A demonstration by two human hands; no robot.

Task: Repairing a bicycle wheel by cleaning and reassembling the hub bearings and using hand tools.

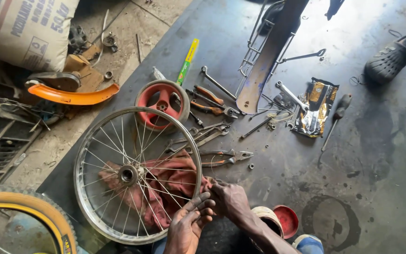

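Observation:
A spoked bicycle wheel rim (83, 150) lies flat on a dark metal sheet (381, 155), with a red rag (175, 176) bunched under its spokes. My left hand (189, 226) rests with its fingers stretched out on the near edge of the rim and rag, holding nothing. My right hand (229, 200) is just to the right of the rim, its fingers closed on the corner of the red rag.
Beyond the rim are a small red wheel (163, 101), pliers (224, 157), several wrenches (212, 134), a screwdriver (337, 117), a foil packet (316, 106) and a metal carrier frame (264, 51). An orange fender (74, 96) and yellow-walled tyre (24, 211) lie left. Another person's shoe (388, 61) is top right.

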